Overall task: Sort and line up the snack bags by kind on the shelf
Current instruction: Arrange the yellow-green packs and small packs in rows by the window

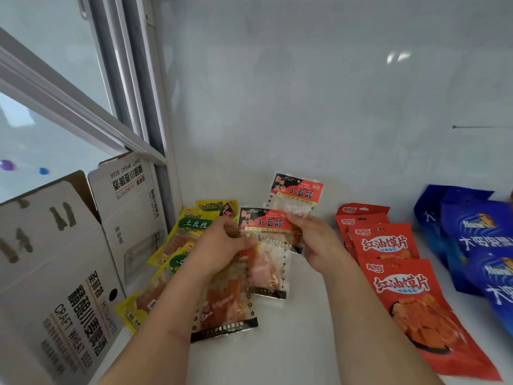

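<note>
**Red-and-black gluten-snack packets being held over the white shelf**

Clear-bodied packets with red-and-black headers are sitting at the centre of the scene. I am holding one such packet (268,245) between both hands, just above the shelf (305,343). My left hand (222,245) is pinching its left edge, thumb on top and fingers closed around it. My right hand (316,240) is gripping its upper right corner, fingers curled shut on the film. A second packet of the same kind (297,194) is lying behind it, nearer the back wall (319,93), its lower edge hidden by my right fingers. A third one (224,309) is lying under my left forearm, nearer me, partly overlapped by the held packet.

To the left, yellow-and-green potato-strip bags (191,226) are lying in an overlapping column beside a white beer carton (63,287) with open flaps. To the right, red steamed-bun-chip bags (399,276) are forming an overlapping row running from the back wall toward me. Farther right, blue bags (477,240) are lying overlapped, cut off by the frame edge. A window frame (133,79) is rising above the carton.
</note>
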Tool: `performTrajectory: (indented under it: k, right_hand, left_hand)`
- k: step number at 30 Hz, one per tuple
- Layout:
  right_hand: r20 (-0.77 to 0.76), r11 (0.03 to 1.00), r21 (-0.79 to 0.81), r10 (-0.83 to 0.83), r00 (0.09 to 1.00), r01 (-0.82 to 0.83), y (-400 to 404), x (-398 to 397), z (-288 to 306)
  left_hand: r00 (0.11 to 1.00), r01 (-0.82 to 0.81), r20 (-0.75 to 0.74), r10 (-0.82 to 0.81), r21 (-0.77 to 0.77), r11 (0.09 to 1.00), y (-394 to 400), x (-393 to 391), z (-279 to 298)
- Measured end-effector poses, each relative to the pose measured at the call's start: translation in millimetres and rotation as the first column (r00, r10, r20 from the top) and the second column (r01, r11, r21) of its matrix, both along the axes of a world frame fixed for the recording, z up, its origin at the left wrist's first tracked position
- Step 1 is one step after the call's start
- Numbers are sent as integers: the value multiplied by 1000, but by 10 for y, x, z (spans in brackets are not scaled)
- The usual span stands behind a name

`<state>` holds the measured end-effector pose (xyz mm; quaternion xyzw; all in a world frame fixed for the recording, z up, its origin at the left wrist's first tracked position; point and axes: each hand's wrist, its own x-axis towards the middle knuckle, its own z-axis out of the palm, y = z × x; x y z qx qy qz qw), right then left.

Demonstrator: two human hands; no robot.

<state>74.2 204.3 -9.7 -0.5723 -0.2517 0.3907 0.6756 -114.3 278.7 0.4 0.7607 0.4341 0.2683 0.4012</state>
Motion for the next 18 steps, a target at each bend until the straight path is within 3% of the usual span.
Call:
performTrajectory:
  k: [6, 12, 15, 18]
  right_hand:
    - [-11, 1000, 14, 6, 1000, -6, -13, 51, 185]
    - [113, 996, -66, -46, 992, 54, -17, 157, 97]
    - [284, 972, -164, -116, 952, 167, -3, 235, -25]
    - [448, 950, -236, -82, 891, 206, -3, 286, -139]
  left_hand:
    - [987, 140, 114, -113, -268, 953, -6, 22, 5]
    - [964, 191, 241, -110, -344, 919, -34, 8, -59]
    - [959, 182, 272, -80, -375, 909, -20, -37, -68]
    - [954, 168, 295, -48, -397, 902, 20, -49, -105]
